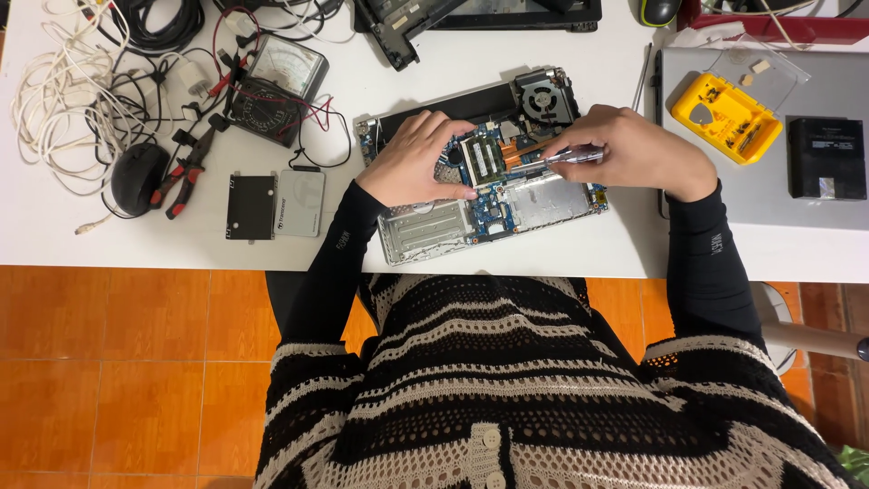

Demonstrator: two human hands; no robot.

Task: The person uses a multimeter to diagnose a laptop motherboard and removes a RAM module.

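Head view: an opened laptop chassis (pixel 484 195) is laid on the white table (pixel 561 77), near its front edge. The left hand (pixel 418 158) is rested on the exposed board, its fingers curled together beside the green memory module (pixel 482 159), which is seated at the middle of the chassis. A screwdriver (pixel 568 156) is clamped between the fingers of the right hand (pixel 638 149), its tip directed at the copper heat pipe (pixel 525 156) just beside the module. One cooling fan (pixel 546 97) is mounted at the far right corner of the chassis.

To the left, two drive units are placed side by side: one black drive caddy (pixel 250 206) and one silver drive (pixel 300 203). Beyond them lie one pair of red-handled pliers (pixel 186 177), one black mouse (pixel 138 177), one analogue multimeter (pixel 276 89) with red and black leads, and tangled white cables (pixel 63 100). To the right, one yellow bit case (pixel 727 118) and one black battery pack (pixel 826 158) are set on a closed silver laptop (pixel 769 195)
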